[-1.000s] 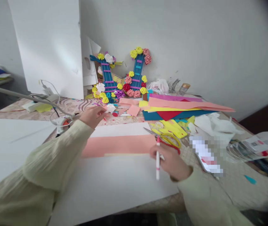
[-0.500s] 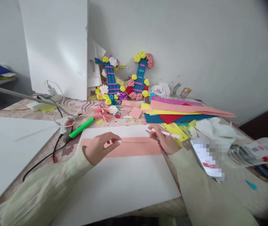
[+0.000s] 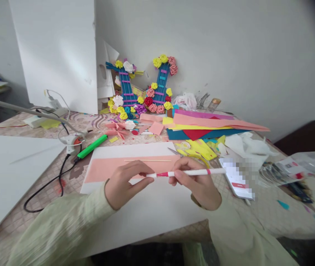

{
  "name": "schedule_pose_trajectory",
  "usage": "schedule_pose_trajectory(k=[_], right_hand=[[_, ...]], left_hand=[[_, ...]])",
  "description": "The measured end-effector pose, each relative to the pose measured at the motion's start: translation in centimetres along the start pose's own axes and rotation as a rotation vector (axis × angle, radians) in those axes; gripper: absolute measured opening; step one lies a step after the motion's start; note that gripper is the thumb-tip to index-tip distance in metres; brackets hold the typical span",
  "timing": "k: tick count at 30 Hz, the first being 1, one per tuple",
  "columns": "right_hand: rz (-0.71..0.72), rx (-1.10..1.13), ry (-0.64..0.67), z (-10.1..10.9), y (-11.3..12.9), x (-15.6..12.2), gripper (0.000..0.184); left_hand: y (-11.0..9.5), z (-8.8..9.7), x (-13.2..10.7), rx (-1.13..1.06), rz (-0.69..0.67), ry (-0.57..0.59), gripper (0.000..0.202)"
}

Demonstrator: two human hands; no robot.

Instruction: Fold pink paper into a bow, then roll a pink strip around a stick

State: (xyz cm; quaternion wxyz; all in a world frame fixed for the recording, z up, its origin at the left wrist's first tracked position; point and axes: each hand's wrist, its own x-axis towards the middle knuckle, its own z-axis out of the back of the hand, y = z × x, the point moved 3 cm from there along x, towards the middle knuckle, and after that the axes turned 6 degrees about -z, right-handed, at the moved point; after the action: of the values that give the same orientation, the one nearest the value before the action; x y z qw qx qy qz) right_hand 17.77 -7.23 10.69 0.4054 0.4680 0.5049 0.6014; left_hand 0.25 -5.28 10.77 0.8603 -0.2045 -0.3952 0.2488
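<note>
Marker (image 3: 196, 172) is in the air above the white board (image 3: 157, 201), and its long axis runs from left to right, almost level. My right hand (image 3: 198, 184) pinches its body between thumb and fingers, close to the pink end, so this hand is the nearer one. My left hand (image 3: 126, 181) pinches the small white cap (image 3: 152, 175), in line with the pink end, which points to it. Whether the cap only touches this end or goes a little over it, I cannot tell. Beyond the marker, a thin stick (image 3: 147, 160) lies along the pink paper (image 3: 103, 170), nearly parallel to it. My right hand hides part of the scissors (image 3: 201, 160); the screen of the phone (image 3: 236, 181) is blurred, and the right edge of the bench (image 3: 269, 220) goes into dark.
</note>
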Motion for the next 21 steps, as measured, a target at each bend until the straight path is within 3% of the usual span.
schedule_pose_trajectory(k=[6, 12, 16, 21], right_hand=[[-0.024, -0.021, -0.027, 0.3, -0.1, -0.3, 0.007], [-0.045, 0.023, 0.040, -0.3, -0.6, -0.8, 0.008], [0.014, 0.128, 0.056, -0.6, -0.8, -1.3, 0.007], [0.144, 0.124, 0.085, -0.8, -0.1, -1.8, 0.004]], left_hand=[[0.0, -0.7, 0.0, -0.021, 0.047, 0.018, 0.008], [-1.0, -1.0, 0.1, -0.045, -0.023, 0.005, 0.008], [-2.0, -1.0, -0.1, -0.100, -0.040, -0.072, 0.008], [-2.5, -0.9, -0.4, -0.116, 0.076, -0.039, 0.010]])
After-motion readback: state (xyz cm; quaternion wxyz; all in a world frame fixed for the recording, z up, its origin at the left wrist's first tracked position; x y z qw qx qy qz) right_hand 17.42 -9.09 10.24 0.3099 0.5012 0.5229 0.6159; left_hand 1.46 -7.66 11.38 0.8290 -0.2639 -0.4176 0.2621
